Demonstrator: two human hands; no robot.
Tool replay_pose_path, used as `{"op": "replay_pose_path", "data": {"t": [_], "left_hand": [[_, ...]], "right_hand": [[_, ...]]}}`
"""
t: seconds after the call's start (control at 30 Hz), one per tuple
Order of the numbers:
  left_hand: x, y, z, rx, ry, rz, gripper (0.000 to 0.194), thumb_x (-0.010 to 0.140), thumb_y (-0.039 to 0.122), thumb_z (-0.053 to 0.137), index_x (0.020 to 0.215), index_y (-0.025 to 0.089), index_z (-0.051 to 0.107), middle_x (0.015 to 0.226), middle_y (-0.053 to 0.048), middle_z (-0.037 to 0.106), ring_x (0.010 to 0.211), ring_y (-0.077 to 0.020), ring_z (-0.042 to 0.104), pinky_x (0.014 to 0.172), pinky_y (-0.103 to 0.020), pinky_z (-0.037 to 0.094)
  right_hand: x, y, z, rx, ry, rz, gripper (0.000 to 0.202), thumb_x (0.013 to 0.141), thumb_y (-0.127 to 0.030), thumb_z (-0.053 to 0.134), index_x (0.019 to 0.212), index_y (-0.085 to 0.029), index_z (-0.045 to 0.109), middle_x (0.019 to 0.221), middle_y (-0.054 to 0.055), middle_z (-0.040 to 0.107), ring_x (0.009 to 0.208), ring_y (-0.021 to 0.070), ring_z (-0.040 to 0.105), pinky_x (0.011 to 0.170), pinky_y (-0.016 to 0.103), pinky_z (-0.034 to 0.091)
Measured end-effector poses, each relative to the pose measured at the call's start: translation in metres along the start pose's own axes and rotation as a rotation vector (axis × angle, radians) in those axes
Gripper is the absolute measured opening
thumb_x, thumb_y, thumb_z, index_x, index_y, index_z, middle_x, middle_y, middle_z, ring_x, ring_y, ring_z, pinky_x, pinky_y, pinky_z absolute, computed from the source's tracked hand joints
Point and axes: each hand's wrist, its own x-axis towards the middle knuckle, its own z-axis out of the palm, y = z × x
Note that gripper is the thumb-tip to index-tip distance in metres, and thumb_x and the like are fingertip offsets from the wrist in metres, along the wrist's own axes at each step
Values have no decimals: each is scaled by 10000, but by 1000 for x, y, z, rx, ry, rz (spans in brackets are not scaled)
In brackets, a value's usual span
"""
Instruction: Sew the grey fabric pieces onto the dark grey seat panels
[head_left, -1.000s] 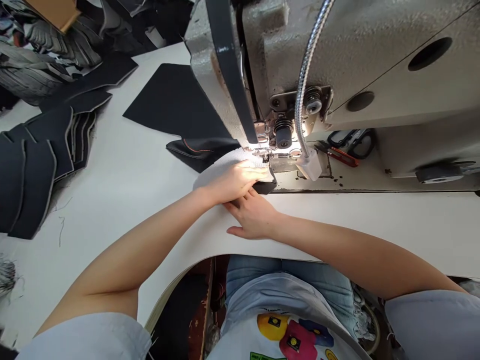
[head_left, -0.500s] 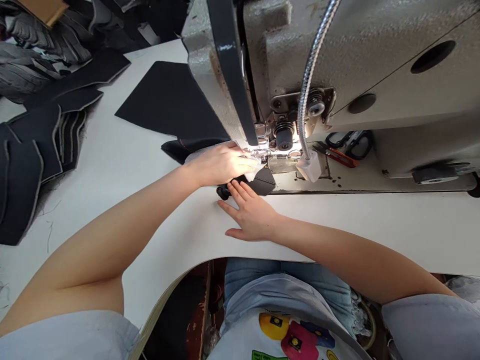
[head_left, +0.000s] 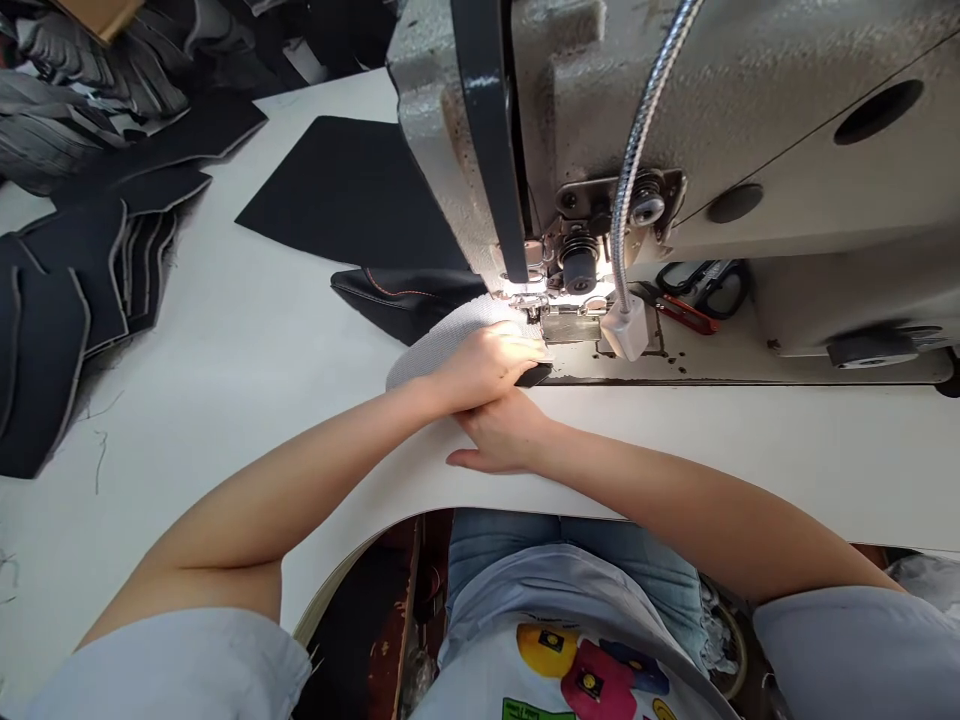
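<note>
Grey mesh pc [head_left: 435, 350] is lying under & just L of the L hand [head_left: 491, 368], its long axis running diag. from near-L of that hand up to the presser foot [head_left: 531, 303], which is sitting just beyond the fingers. L hand is being the nearer one to the foot; its fingers are pressing together, palm down; can't tell if the thumb's pinching. R hand [head_left: 510, 435] is tucking partly under L, thumb sticking out L, other fingers hidden, so can't tell re: pinch.

Blk pc w/ orange stitching [head_left: 390, 300] is resting beyond-L of L hand, next to the mesh; lg dark panel [head_left: 352, 190] is lying farther beyond. Red-handled tool [head_left: 690, 316] is sitting beyond-R of both hands. Counter [head_left: 247, 340] is stretching wide L of L hand; its curved front edge is running on the near side of R hand. Machine head [head_left: 720, 100] is limiting room beyond-R.
</note>
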Motion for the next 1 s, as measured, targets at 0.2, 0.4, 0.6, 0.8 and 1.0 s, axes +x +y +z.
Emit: {"op": "replay_pose_path", "data": {"t": [0.2,0.4,0.6,0.8,1.0], "left_hand": [[-4,-21,3,-145,-2,16,320,987,208,431,1114,246,722,1156,23,719,1092,-180,636,994,-334,518],[6,-47,5,-176,-31,100,337,975,198,422,1064,271,739,1141,25,721,1080,-179,641,996,-325,504],[6,-46,3,-190,-31,-9,268,977,297,451,982,235,712,1034,-25,692,935,-165,631,893,-321,507],[-10,-37,12,-78,99,-23,285,993,312,439,1005,182,693,976,-71,688,902,-169,629,836,-315,533],[-13,-33,24,-11,325,3,248,985,255,486,961,173,719,928,-54,719,892,-154,642,812,-293,543]], "right_hand": [[10,1,-2,-36,5,23,751,861,-575,619,1379,-44,508,1279,218,624,1245,369,526,1053,507,380],[34,6,-6,-38,-14,145,711,870,-598,588,1352,-77,545,1284,183,633,1206,350,555,985,485,448],[37,9,-9,-32,6,128,579,922,-543,532,1290,-102,604,1208,168,671,1128,327,598,909,453,485],[-31,32,-17,-126,145,-314,350,955,-289,525,1246,-129,634,1360,167,582,1275,295,510,1074,477,387],[-88,70,-36,-230,417,50,326,958,-166,437,1182,-198,671,1199,67,697,1106,221,624,908,363,511]]}}
